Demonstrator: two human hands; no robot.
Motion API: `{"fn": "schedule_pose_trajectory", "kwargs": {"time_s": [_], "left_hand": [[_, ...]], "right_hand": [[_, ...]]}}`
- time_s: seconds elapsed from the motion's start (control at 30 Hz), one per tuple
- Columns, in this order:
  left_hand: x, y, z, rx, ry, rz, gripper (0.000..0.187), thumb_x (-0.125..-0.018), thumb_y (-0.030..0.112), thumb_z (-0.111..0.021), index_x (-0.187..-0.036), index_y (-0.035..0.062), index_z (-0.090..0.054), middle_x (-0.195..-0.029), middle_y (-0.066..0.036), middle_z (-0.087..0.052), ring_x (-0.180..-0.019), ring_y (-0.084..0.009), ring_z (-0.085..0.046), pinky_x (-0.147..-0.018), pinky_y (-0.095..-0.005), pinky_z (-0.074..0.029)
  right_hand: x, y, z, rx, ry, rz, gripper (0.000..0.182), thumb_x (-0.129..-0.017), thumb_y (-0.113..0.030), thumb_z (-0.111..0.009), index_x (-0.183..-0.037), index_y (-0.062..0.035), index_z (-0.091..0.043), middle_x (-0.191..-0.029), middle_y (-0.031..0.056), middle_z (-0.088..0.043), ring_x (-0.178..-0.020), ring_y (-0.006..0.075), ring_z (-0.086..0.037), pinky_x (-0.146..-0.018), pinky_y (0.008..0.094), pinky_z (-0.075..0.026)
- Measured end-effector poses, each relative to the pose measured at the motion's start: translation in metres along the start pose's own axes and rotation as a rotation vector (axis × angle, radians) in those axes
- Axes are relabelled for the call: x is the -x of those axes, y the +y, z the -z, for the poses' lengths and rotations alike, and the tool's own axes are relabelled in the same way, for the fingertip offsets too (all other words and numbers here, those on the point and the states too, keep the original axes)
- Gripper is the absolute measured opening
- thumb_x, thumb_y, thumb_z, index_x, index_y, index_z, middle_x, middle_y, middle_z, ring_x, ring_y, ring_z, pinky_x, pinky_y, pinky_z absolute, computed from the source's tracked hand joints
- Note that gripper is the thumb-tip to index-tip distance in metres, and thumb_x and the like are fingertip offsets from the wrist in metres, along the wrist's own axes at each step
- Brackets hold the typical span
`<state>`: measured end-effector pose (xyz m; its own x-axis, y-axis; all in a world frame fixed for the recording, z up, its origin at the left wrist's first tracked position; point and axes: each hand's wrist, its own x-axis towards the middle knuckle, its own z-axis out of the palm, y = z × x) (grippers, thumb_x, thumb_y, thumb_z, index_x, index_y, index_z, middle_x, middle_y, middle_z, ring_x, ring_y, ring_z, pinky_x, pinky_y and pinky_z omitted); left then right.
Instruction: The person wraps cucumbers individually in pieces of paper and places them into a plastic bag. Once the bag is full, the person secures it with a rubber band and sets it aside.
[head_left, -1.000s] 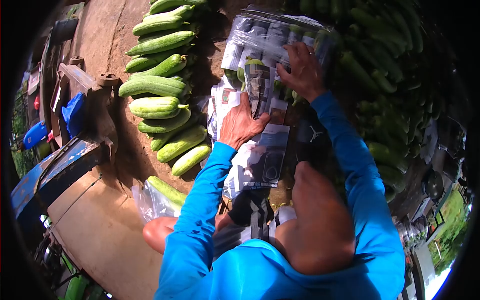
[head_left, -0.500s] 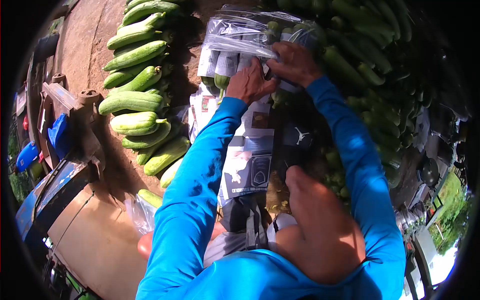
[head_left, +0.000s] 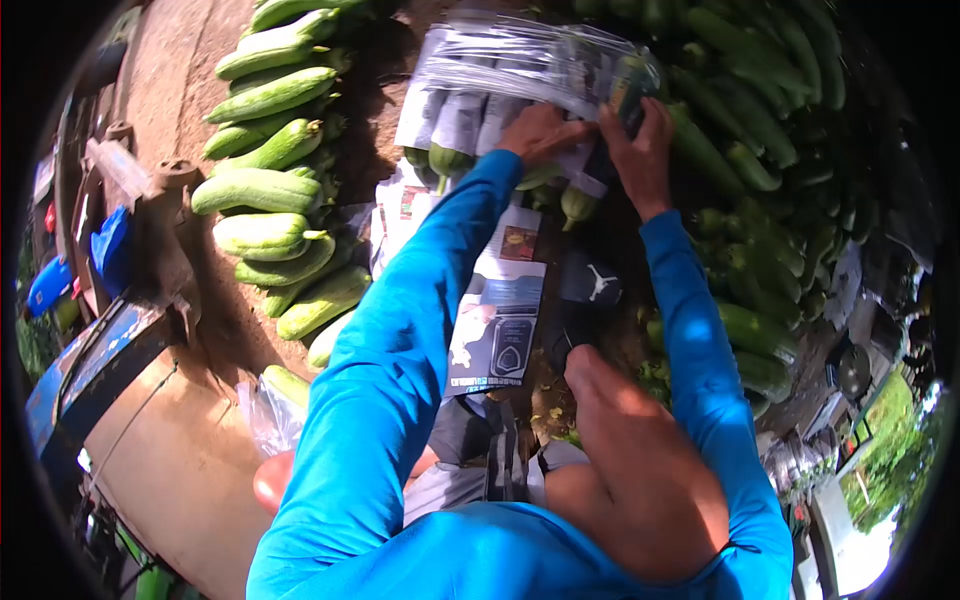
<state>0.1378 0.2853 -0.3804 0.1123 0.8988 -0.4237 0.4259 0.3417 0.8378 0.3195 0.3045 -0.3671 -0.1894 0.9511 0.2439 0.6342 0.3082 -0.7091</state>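
Several green gourds wrapped in newspaper [head_left: 458, 122] lie side by side at the top centre, inside clear plastic [head_left: 500, 65]. My left hand [head_left: 540, 135] rests at the lower edge of the plastic, its fingers bent against the bundle; what they hold, if anything, is hidden. My right hand [head_left: 642, 150] is at the bundle's right end, thumb and fingers curled at a gourd [head_left: 632, 80] under the plastic. Below my hands, a gourd tip [head_left: 578, 204] sticks out of its paper. Printed newspaper sheets [head_left: 495, 320] lie between the bundle and my legs.
A row of light green gourds [head_left: 262, 190] lies on the ground at left. More gourds [head_left: 730, 120] are piled in shade at right. A blue metal frame [head_left: 95, 365] stands at lower left, and a plastic bag [head_left: 268, 420] lies beside my knee.
My right hand has moved right and is now at the bundle's end. My left hand has shifted up and right. The plastic now reaches farther over the right end.
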Motion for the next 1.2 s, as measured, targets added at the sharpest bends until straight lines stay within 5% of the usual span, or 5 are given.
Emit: {"fn": "schedule_pose_trajectory", "kwargs": {"time_s": [0.23, 0.53, 0.73, 0.97, 1.2], "left_hand": [[0.019, 0.022, 0.001, -0.349, 0.318, -0.090, 0.075, -0.071, 0.067, -0.060, -0.127, 0.0165, -0.065, -0.130, -0.018, -0.061, -0.125, -0.0445, -0.051, -0.098, -0.0549, -0.044], [-0.003, -0.025, -0.027, -0.496, 0.264, -0.061, 0.050, -0.077, 0.050, -0.062, -0.113, 0.0166, -0.070, -0.119, -0.015, -0.063, -0.113, -0.0386, -0.056, -0.092, -0.0503, -0.046], [0.153, 0.017, -0.003, -0.315, 0.709, -0.390, 0.050, -0.078, 0.036, -0.063, -0.118, 0.0058, -0.057, -0.092, -0.015, -0.056, -0.087, -0.0360, -0.054, -0.078, -0.0462, -0.042], [0.310, -0.031, 0.009, 0.199, 0.983, 0.035, 0.014, -0.089, 0.013, -0.059, -0.092, 0.0015, -0.067, -0.088, -0.015, -0.066, -0.082, -0.0310, -0.064, -0.074, -0.0379, -0.051], [0.384, -0.096, 0.028, 0.818, 1.062, 0.375, 0.034, -0.097, 0.040, -0.055, -0.104, 0.0079, -0.064, -0.089, 0.000, -0.062, -0.076, -0.0084, -0.056, -0.067, -0.0247, -0.046]], "right_hand": [[-0.013, -0.036, 0.009, 0.194, -0.137, 0.201, 0.045, -0.093, -0.030, -0.064, -0.127, -0.0016, -0.056, -0.141, 0.0238, -0.040, -0.130, 0.0401, -0.042, -0.107, 0.0472, -0.037], [-0.031, -0.019, -0.011, 0.263, -0.520, 0.518, 0.041, -0.099, -0.031, -0.049, -0.134, -0.0101, -0.055, -0.144, 0.0159, -0.048, -0.137, 0.0322, -0.040, -0.112, 0.0471, -0.026], [-0.016, -0.038, -0.011, 0.386, -0.308, 0.646, 0.046, -0.097, -0.038, -0.050, -0.130, -0.0084, -0.055, -0.144, 0.0153, -0.050, -0.130, 0.0327, -0.049, -0.108, 0.0512, -0.036], [-0.013, -0.040, -0.013, 0.426, -0.303, 0.664, 0.045, -0.097, -0.036, -0.050, -0.134, -0.0103, -0.052, -0.146, 0.0141, -0.047, -0.132, 0.0319, -0.048, -0.106, 0.0533, -0.036], [-0.032, -0.052, -0.010, 0.650, -0.440, 0.689, 0.050, -0.088, -0.031, -0.060, -0.133, -0.0114, -0.053, -0.141, 0.0176, -0.050, -0.130, 0.0333, -0.048, -0.105, 0.0503, -0.038]]}}
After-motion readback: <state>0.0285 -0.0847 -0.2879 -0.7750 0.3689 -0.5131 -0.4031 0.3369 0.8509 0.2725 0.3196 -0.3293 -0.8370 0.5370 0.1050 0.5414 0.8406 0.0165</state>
